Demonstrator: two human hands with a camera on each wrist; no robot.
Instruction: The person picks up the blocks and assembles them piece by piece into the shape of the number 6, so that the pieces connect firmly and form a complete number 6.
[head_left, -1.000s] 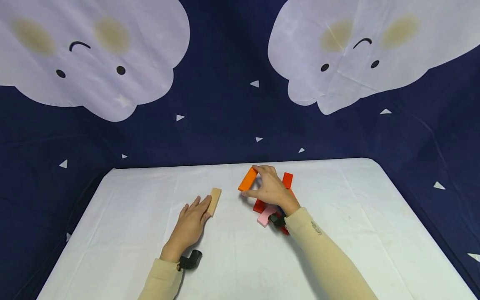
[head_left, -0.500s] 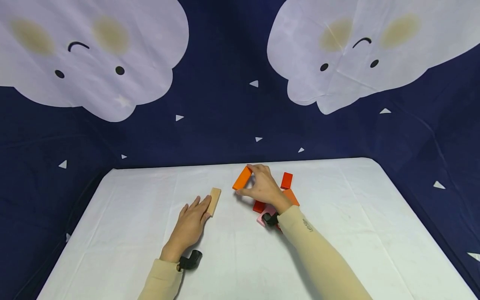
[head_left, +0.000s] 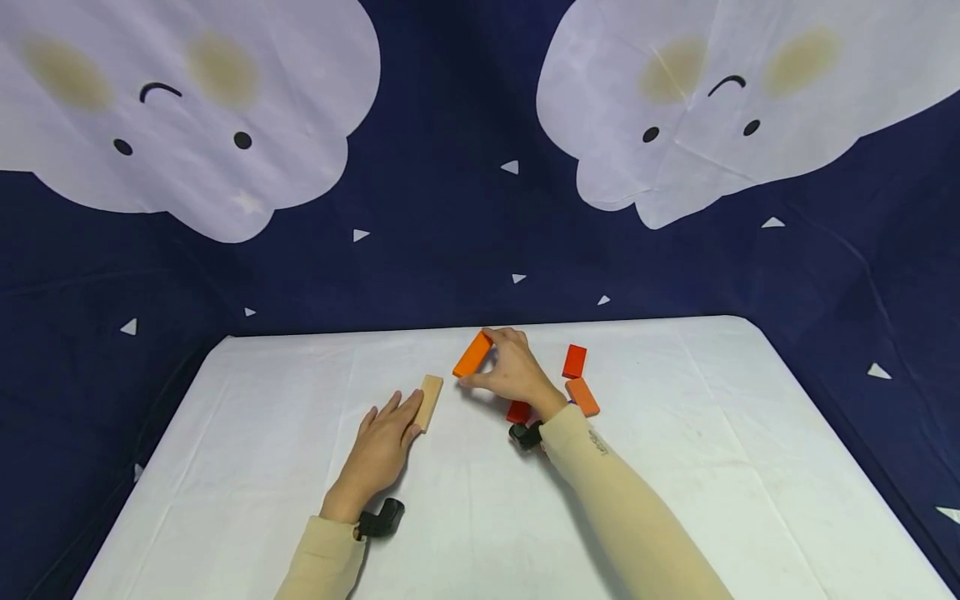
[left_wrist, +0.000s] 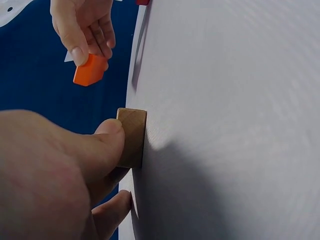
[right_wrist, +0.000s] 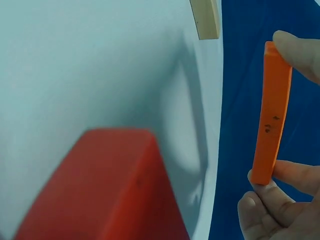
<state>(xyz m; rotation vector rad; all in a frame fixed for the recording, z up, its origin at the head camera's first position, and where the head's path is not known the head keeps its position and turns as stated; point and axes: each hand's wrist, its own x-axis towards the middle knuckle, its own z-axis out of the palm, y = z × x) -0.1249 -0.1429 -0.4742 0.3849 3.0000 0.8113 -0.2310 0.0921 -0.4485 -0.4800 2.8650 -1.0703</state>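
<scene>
My right hand (head_left: 513, 367) holds an orange block (head_left: 472, 354) by its two ends, thumb at one and fingertips at the other. The right wrist view shows small dark marks on this orange block (right_wrist: 272, 120), which is raised above the tabletop. To its left, a plain wooden block (head_left: 430, 403) lies flat on the white cloth. My left hand (head_left: 380, 450) is at that block's left side, fingers along it and thumb at its near end. In the left wrist view the thumb presses the end of the wooden block (left_wrist: 132, 137).
Right of the right hand lie a red block (head_left: 574, 361) and a darker orange block (head_left: 582, 397). Another red block (head_left: 517, 412) shows partly under the right wrist. A white cloth covers the table (head_left: 465, 517); a dark blue curtain (head_left: 442, 275) hangs behind its far edge.
My right hand has carried the orange block leftward, closer to the wooden block. The pink block has become hidden behind the right wrist and sleeve. My left hand stays in place.
</scene>
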